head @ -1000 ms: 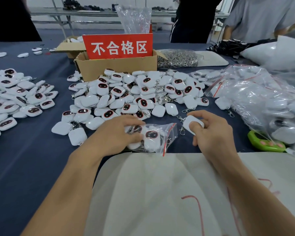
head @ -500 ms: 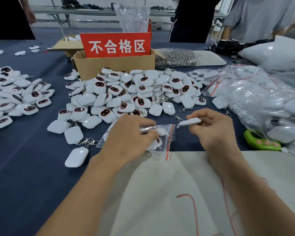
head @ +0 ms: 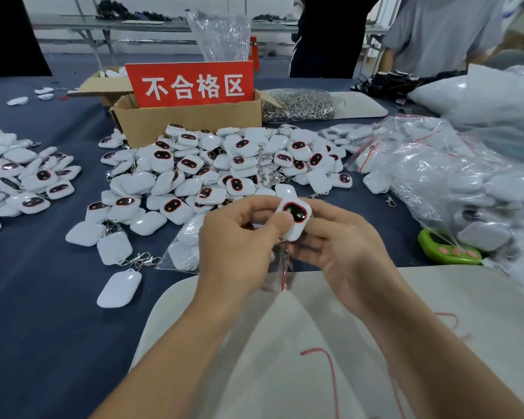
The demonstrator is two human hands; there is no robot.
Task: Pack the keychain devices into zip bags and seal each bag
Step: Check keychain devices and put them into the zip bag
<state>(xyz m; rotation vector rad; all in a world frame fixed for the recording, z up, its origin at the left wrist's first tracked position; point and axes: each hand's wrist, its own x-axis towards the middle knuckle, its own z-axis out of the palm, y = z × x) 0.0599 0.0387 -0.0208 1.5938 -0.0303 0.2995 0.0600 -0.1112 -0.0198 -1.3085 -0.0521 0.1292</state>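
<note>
Keychain device (head: 295,217); beyond it, red sign (head: 191,84) "不合格区"

This is a factory packing floor. A long table (head: 43,313) under dark blue cloth carries heaps of identical white keychain devices (head: 212,170), a mound of loose metal clasps (head: 298,104) and a pile of filled zip bags (head: 436,176). A cardboard box (head: 188,124) bears a red sign (head: 191,84) reading 不合格区, and other people (head: 436,34) stand at the far edge.
</note>
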